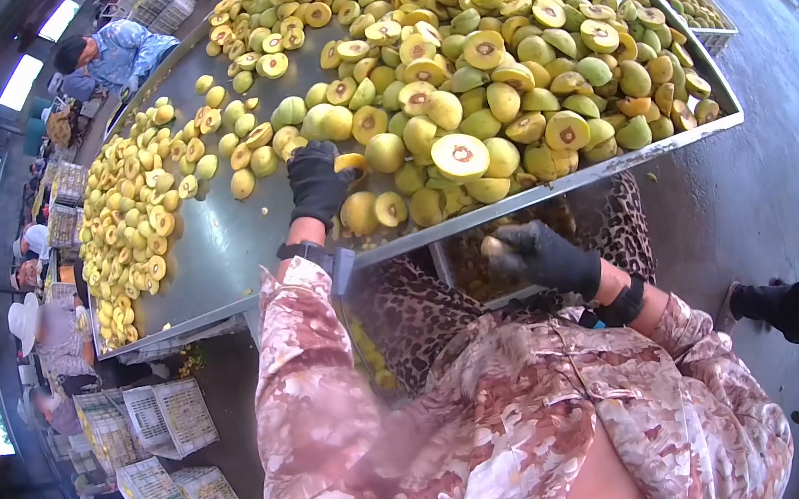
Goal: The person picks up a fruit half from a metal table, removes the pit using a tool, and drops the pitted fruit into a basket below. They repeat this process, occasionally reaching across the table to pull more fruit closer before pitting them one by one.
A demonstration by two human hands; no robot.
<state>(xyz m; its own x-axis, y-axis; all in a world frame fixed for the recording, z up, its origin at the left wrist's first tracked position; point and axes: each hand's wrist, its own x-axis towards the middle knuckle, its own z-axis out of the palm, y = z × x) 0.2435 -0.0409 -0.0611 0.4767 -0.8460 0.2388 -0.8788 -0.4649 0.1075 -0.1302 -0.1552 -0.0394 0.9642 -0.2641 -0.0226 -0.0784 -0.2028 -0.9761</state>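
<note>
My left hand [315,185], in a black glove, reaches over the metal table. Its fingers are closed beside a yellow peach half [349,162], which appears pinched at the thumb side. My right hand [554,259], also gloved in black, is closed in front of the table's near edge, above my lap. A small pale tip [493,246] shows at its fingertips; the rest is hidden in the glove. Heaped on the table to the right are many yellow-green peach halves [461,156], several with brown-red centres facing up. Smaller yellow pieces [129,225] lie spread at the left.
The metal table [210,264] has a raised rim. Below its near edge sits a container [483,269] with dark contents. White crates [170,421] stand at lower left, and a fruit-filled crate [687,0] at far right. Other people work along the left; a person's leg [795,303] shows at right.
</note>
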